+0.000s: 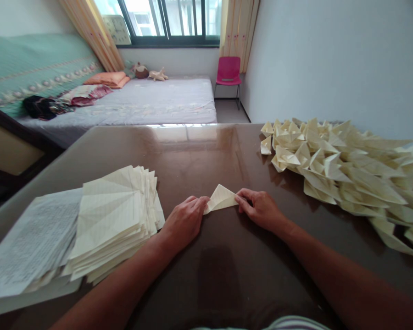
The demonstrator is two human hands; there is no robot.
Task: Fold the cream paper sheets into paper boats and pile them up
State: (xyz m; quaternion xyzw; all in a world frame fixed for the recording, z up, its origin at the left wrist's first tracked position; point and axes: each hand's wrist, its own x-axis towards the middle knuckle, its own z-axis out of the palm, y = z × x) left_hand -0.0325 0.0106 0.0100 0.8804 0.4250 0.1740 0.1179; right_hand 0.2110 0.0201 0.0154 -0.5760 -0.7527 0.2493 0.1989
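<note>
A small piece of cream paper, folded to a peak at the top, is held between my two hands just above or on the brown table. My left hand grips its left corner, fingers closed together. At the opposite corner, my right hand pinches the paper between thumb and fingers. To the left lies a stack of creased, lined cream sheets, close to my left forearm. Many folded paper boats are heaped on the right, beyond my right hand.
Handwritten white sheets lie left of the cream stack. The glossy brown table reaches toward a bed behind it. A pink chair stands by the window, and a white wall runs along the right.
</note>
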